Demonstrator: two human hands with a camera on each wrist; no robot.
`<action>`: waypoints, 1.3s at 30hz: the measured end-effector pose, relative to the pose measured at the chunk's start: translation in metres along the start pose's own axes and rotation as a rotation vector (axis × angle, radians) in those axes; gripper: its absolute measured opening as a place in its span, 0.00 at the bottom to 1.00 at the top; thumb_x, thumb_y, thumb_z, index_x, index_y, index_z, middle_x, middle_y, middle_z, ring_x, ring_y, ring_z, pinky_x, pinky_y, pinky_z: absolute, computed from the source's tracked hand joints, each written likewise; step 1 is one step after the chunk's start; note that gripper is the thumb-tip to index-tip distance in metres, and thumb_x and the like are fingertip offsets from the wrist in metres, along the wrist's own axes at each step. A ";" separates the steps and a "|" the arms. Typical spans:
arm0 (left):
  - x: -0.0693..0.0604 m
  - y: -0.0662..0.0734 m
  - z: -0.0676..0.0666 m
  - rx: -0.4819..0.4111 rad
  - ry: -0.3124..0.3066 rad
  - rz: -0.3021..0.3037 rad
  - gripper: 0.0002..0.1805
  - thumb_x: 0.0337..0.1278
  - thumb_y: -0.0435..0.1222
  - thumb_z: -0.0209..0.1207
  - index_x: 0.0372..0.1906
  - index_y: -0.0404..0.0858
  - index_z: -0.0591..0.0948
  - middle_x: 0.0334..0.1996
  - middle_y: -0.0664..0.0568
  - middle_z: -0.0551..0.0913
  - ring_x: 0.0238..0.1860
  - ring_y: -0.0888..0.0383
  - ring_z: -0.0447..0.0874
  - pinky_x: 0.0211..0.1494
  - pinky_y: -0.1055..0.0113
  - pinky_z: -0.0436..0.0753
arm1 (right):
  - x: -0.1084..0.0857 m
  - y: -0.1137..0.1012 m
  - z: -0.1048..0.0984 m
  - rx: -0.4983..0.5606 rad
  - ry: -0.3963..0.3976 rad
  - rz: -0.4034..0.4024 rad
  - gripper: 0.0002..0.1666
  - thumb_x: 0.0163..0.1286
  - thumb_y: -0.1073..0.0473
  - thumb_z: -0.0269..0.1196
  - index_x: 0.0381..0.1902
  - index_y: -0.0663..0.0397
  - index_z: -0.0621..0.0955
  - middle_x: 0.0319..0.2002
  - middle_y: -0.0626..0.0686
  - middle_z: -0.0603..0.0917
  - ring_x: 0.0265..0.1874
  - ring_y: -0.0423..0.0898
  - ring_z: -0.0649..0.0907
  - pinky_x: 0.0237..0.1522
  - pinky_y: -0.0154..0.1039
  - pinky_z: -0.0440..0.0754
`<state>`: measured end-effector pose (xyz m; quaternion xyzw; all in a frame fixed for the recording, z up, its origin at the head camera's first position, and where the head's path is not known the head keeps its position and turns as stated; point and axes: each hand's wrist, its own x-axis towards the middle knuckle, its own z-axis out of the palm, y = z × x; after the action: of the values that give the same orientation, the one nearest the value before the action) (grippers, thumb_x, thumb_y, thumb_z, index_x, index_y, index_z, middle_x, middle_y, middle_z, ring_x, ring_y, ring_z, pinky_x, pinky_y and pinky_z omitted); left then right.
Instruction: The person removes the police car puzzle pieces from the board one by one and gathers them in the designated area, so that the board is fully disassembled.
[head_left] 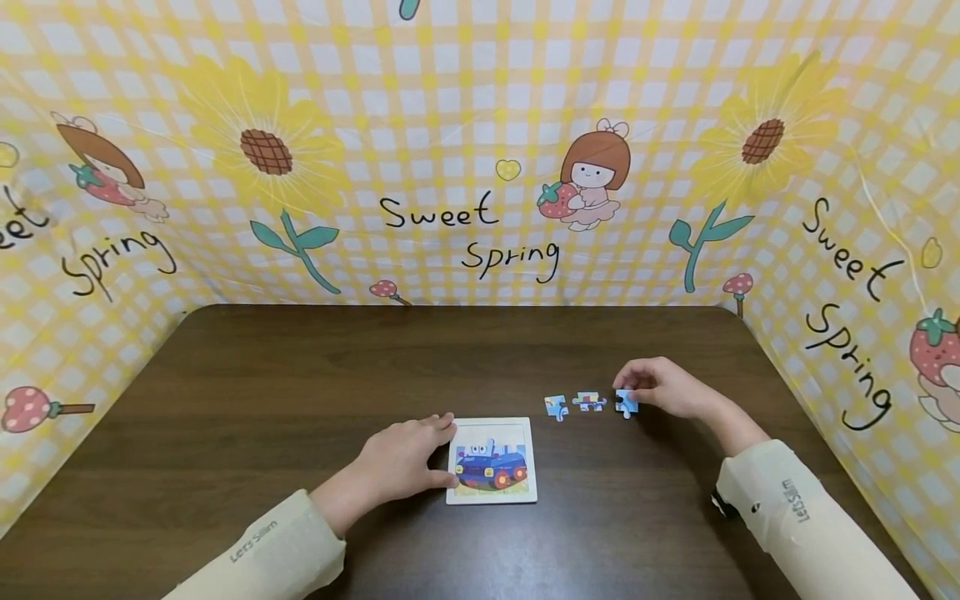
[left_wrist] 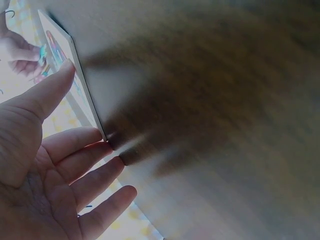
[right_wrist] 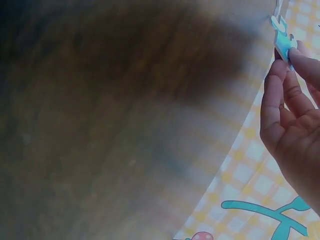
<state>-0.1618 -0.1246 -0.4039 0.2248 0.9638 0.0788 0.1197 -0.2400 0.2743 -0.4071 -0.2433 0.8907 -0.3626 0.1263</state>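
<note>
A square jigsaw puzzle (head_left: 491, 467) in a white frame, with a blue cartoon car on it, lies on the table. The upper part of its inside is pale and bare. At its left edge is my left hand (head_left: 401, 454), thumb touching the near left side and fingertips by the far left corner; the left wrist view shows these fingers fairly straight. My right hand (head_left: 667, 387) pinches a light blue puzzle piece (head_left: 626, 402) between thumb and fingers, also seen in the right wrist view as a tilted blue piece (right_wrist: 284, 44).
Two loose puzzle pieces lie left of the right hand: a blue one (head_left: 556, 407) and a multicoloured one (head_left: 589, 402). They sit beyond the puzzle's far right corner on the dark wooden table (head_left: 360, 358). A yellow checked cloth (head_left: 450, 108) stands around the table's back and sides.
</note>
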 end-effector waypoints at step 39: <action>0.001 -0.001 0.000 0.002 0.000 0.007 0.41 0.51 0.55 0.70 0.68 0.39 0.75 0.71 0.48 0.72 0.71 0.49 0.72 0.66 0.49 0.76 | 0.033 -0.038 0.032 0.042 -0.077 -0.059 0.08 0.69 0.71 0.61 0.44 0.67 0.82 0.33 0.54 0.83 0.31 0.43 0.78 0.33 0.32 0.78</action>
<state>-0.1627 -0.1248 -0.4041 0.2281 0.9631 0.0783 0.1193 -0.2427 0.2149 -0.4047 -0.2803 0.8699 -0.3751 0.1549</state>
